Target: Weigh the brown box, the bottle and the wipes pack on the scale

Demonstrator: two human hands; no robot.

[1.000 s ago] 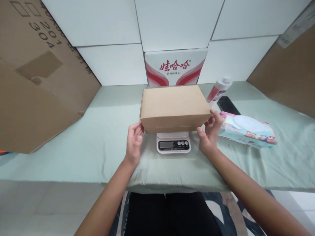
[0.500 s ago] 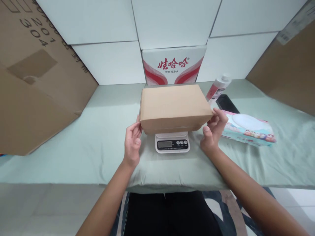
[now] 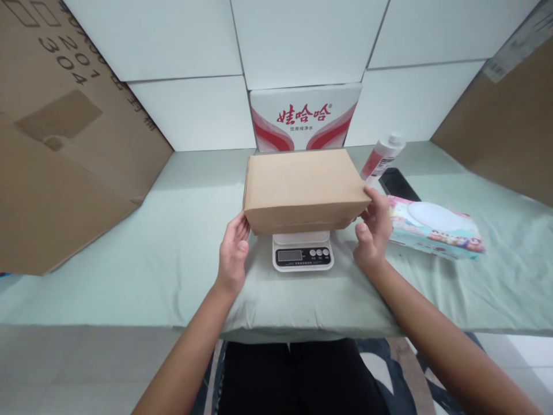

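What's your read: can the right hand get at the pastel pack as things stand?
Probably yes: the pastel pack lies close beside the right hand, with nothing visible between, though that hand's fingers are at the brown box.

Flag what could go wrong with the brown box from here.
Brown box extends past the scale on both sides; might tip if released off-centre.
Left hand and right hand both touch it; could skew any reading.
Right hand sits near the patterned pack; may nudge it.
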